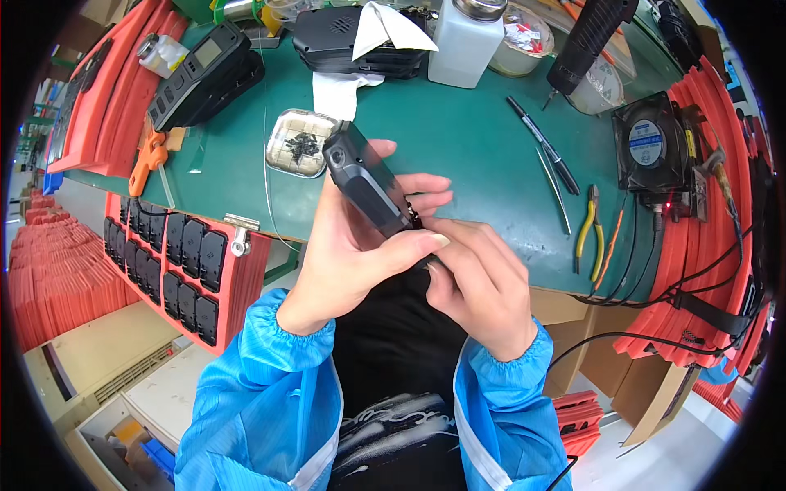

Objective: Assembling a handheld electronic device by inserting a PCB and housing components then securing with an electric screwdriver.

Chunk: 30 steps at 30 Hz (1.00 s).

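A dark grey handheld device with a thick housing (366, 182) is tilted in front of me, above the near edge of the green bench. My left hand (348, 254) wraps round it, thumb along its lower end and fingers behind it. My right hand (483, 278) is closed at that lower end, its fingertips pressed close to the left thumb. What the right fingers pinch, if anything, is hidden. Just beyond the device sits a small clear dish (296, 146) with tiny black parts in it.
Yellow-handled cutters (589, 233), tweezers (553, 190), a black pen (542, 143) and a fan (651, 147) lie to the right. An electric screwdriver (589, 45) hangs at the far right. An orange glue gun (149, 159) and red trays of black housings (176, 262) are left.
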Motion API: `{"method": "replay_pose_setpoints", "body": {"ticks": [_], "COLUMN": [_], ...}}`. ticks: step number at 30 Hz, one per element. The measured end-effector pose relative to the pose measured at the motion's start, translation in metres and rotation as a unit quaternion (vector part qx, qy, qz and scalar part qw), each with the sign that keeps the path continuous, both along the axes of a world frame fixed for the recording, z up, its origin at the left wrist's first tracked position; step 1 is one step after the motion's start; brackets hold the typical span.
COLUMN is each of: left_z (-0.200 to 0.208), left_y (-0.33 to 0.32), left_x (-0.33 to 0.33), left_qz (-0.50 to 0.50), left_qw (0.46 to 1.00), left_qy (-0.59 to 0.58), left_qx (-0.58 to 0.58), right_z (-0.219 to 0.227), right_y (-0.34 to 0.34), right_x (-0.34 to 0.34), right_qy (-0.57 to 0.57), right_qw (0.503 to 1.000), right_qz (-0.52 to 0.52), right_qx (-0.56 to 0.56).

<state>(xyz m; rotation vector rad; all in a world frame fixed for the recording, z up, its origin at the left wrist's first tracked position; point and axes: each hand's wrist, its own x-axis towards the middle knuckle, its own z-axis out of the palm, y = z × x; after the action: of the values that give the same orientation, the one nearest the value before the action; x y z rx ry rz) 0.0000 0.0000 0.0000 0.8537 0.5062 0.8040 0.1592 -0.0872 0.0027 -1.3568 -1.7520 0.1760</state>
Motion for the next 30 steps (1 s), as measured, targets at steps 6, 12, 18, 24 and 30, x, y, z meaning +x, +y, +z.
{"method": "replay_pose_setpoints", "body": {"ticks": [6,12,18,24,30], "left_z": [-0.001,0.002,0.001,-0.005,-0.001], "left_y": [-0.002,-0.011,-0.004,-0.002,0.015], "left_x": [0.006,0.015,0.007,-0.017,-0.014], "left_qz": [-0.009,0.020,0.062,0.167,0.059], "left_qw": [0.999,1.000,0.996,0.928,0.689], "left_qy": [0.007,-0.013,0.042,0.252,0.389], "left_qx": [0.030,-0.012,0.052,0.218,0.608], "right_z": [0.002,0.001,0.006,0.012,0.022], "right_y": [-0.008,-0.004,0.003,0.013,0.029], "right_x": [0.009,0.011,0.025,0.038,0.054], "right_qy": [0.079,0.096,0.072,0.095,0.017], "right_qw": [0.993,0.992,0.986,0.975,0.989], "right_qz": [-0.052,-0.052,-0.128,-0.150,-0.068], "right_qx": [-0.066,-0.059,-0.079,-0.134,-0.132]}}
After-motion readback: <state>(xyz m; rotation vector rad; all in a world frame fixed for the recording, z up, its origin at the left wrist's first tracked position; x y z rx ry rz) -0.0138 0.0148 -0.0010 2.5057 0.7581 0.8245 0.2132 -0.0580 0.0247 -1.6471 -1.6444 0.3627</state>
